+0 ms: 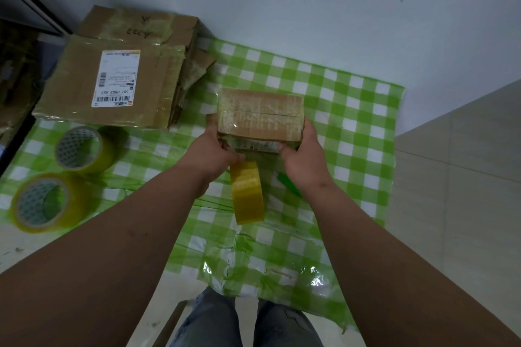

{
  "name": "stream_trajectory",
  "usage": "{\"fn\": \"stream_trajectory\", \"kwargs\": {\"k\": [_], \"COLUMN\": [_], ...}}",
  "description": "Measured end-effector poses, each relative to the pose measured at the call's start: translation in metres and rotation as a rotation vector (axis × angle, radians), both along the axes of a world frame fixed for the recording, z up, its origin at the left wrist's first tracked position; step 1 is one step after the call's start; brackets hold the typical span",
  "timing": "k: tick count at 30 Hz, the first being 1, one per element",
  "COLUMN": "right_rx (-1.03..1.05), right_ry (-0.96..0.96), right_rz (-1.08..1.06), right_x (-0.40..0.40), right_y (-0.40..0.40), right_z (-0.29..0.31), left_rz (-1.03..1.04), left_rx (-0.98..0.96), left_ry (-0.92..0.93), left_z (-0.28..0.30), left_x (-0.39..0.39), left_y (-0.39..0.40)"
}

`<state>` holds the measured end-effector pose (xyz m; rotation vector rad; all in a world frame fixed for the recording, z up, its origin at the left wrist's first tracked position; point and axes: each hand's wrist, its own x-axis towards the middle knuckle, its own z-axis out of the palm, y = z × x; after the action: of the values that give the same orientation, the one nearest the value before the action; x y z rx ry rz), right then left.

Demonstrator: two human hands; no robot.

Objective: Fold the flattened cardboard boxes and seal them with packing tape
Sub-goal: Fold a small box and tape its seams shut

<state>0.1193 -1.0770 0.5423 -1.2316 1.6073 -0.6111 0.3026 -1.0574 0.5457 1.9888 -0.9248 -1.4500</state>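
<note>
- A person stands over a green-and-white checked cloth [352, 110] spread on a pale floor [465, 177], holding a small cardboard box [260, 114] in both hands, raised over the middle of the cloth.
- The box is folded into shape; its two top flaps meet along a centre seam under a glossy band of clear tape.
- The left hand [210, 151] grips the box's near left corner, fingers curled around the edge.
- The right hand [303, 153] clasps the near right side, thumb on the front face and fingers wrapped round the far side.
- A yellow roll of tape [247, 191] hangs on edge just below the box, between the two wrists; whether a finger or a strip of tape carries it cannot be told.
- Something bright green [287, 183] shows beneath the right wrist, too hidden to identify.
- Two more tape rolls lie at the cloth's left edge, one [83, 149] behind the other [46, 203], both tilted with the cores showing.
- A stack of flattened boxes [124, 73] sits at the far left corner against the wall [310, 8]; the top one carries a white shipping label [117, 77].
- Grey trouser legs [245, 321] show at the bottom.
</note>
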Motion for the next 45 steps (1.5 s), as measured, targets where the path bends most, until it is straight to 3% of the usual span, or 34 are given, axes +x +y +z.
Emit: {"fn": "stream_trajectory", "kwargs": {"k": [14,22,34,39,45], "right_rx": [-0.025,-0.092,-0.201,-0.167,0.036], "right_ry": [0.027,0.210,0.204,0.192,0.008], "right_rz": [0.053,-0.183,-0.288,-0.054,0.158], "right_x": [-0.005,-0.012,-0.008,-0.004,0.010], "right_y": [0.002,0.030,0.062,0.073,0.073], "right_z": [0.001,-0.004,0.003,0.001,0.010], "left_rz": [0.010,0.109,0.105,0.082,0.008], "left_rx": [0.015,-0.023,-0.085,-0.090,-0.093], "left_ry": [0.062,-0.073,-0.145,-0.100,-0.063], "left_z": [0.006,0.013,0.025,0.026,0.033], "left_x": [0.004,0.005,0.000,0.006,0.014], "left_y": [0.008,0.030,0.046,0.054,0.059]}}
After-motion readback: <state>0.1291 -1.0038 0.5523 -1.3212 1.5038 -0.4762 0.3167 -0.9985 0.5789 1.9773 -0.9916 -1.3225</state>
